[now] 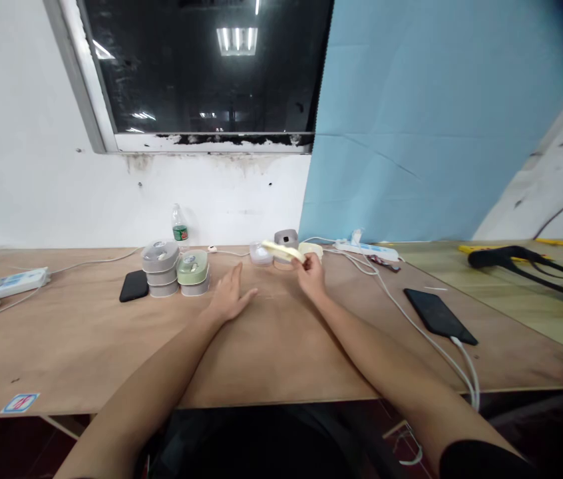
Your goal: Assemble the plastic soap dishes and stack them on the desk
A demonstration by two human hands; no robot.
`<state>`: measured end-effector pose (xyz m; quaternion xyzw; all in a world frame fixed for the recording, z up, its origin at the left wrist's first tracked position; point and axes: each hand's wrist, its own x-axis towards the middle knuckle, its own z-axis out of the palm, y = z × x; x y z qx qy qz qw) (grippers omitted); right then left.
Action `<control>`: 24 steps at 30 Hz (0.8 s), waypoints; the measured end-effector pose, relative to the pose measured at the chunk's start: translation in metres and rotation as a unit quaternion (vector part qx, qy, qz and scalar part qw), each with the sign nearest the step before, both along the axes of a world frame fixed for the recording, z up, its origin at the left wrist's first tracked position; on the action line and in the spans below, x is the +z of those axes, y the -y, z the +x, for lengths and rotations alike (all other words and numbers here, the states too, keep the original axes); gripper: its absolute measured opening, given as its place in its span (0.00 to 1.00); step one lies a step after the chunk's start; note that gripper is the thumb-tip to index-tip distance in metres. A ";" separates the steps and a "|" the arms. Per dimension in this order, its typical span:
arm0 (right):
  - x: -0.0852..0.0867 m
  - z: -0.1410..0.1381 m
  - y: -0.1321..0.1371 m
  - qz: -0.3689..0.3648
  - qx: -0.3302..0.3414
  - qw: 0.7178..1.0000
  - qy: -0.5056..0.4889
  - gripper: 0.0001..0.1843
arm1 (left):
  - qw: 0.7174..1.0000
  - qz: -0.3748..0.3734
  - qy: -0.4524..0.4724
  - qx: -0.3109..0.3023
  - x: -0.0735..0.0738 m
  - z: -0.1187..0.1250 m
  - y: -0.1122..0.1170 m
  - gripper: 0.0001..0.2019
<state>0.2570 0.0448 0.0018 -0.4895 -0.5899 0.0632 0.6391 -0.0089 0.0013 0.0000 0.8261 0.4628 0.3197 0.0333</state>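
Note:
My right hand [311, 276] is closed on a pale yellow lid [282, 251], held tilted just above the wooden table [271, 352]. Right behind it stand a clear container [260, 253], a grey box [286, 237] and a pale yellow container [312, 250]. My left hand [229, 296] lies flat on the table with fingers stretched out, holding nothing. To its left stand a stack of grey lidded containers [160, 268] and a green lidded stack [193, 272].
A black phone [134, 285] lies left of the stacks, a water bottle [180, 227] by the wall. White power strips [4, 285] [366, 249] sit at far left and back right. Another black phone [438, 315] on a white cable [466, 372] lies right. A black tool [531, 263] rests far right.

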 end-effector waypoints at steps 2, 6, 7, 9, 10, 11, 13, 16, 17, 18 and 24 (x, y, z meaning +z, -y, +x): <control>-0.004 -0.021 0.007 -0.026 0.077 0.996 0.029 0.16 | 0.998 0.032 0.048 0.018 0.004 -0.001 -0.001 0.40; -0.012 -0.050 0.016 -0.106 0.188 0.972 0.089 0.19 | 0.998 0.021 0.055 0.027 0.006 -0.003 -0.003 0.35; -0.014 -0.053 0.016 -0.124 0.193 0.967 0.113 0.20 | 0.998 0.014 0.050 0.038 0.006 -0.003 -0.004 0.33; -0.015 -0.053 0.016 -0.155 0.175 0.958 0.165 0.22 | 0.997 0.012 0.041 0.068 0.006 -0.003 -0.003 0.30; -0.015 -0.051 0.015 -0.167 0.160 0.954 0.188 0.22 | 0.996 0.017 0.036 0.080 0.006 -0.003 -0.003 0.29; -0.015 -0.049 0.013 -0.178 0.147 0.951 0.206 0.22 | 0.996 0.021 0.030 0.086 0.006 -0.002 -0.003 0.27; -0.016 -0.044 0.011 -0.188 0.124 0.948 0.227 0.23 | 0.996 0.022 0.025 0.086 0.006 -0.002 -0.002 0.25; -0.016 -0.041 0.010 -0.184 0.127 0.945 0.239 0.23 | 0.996 0.008 0.051 0.070 0.005 -0.002 -0.004 0.26; -0.015 -0.040 0.010 -0.180 0.136 0.943 0.243 0.23 | 0.996 0.002 0.065 0.064 0.004 -0.003 -0.005 0.26; -0.015 -0.040 0.010 -0.174 0.145 0.942 0.248 0.23 | 0.995 -0.003 0.078 0.056 0.003 -0.004 -0.006 0.27; -0.006 -0.034 0.002 -0.114 0.014 0.968 0.225 0.16 | 0.997 -0.057 0.036 0.028 -0.004 -0.010 -0.017 0.19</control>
